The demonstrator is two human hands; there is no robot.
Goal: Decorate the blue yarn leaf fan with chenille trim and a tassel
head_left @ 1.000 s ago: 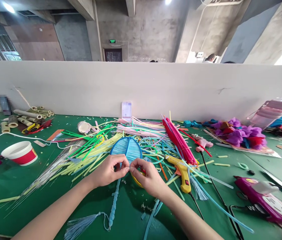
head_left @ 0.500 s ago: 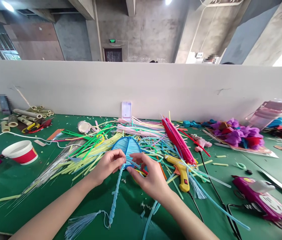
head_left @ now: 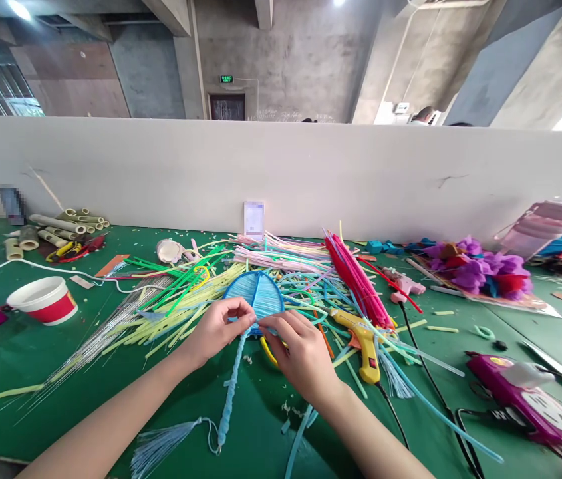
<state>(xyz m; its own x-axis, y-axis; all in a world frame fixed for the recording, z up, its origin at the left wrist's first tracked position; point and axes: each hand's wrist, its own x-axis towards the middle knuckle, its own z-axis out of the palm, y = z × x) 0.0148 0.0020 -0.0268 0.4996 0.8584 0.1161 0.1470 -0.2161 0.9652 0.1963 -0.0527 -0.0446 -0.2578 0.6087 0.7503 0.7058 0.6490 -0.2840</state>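
Note:
In the middle of the head view lies a blue hand fan (head_left: 265, 293), its leaf-shaped frame strung with light blue strands. Its handle (head_left: 231, 392) is wrapped in fuzzy light blue and points toward me. A light blue tassel (head_left: 161, 447) hangs from the handle's end. My left hand (head_left: 228, 326) pinches the fan where handle and frame meet. Close beside it, my right hand (head_left: 300, 349) has its fingers drawn together at the frame's lower edge; what is between them is hidden. Light blue pipe cleaners (head_left: 298, 439) lie under my right wrist.
Behind the fan spread loose pipe cleaners (head_left: 281, 256) and a pink bundle (head_left: 360, 283). A yellow glue gun (head_left: 368, 352) lies right of my right hand, its cord running forward. Paper cup (head_left: 44, 303) and thin wires (head_left: 106, 332) are left; a power strip (head_left: 530, 399) is right.
My right hand has turned over and its fingers have closed in beside my left fingertips. The light blue strands seen at its fingers before are now covered. My left hand keeps its pinch.

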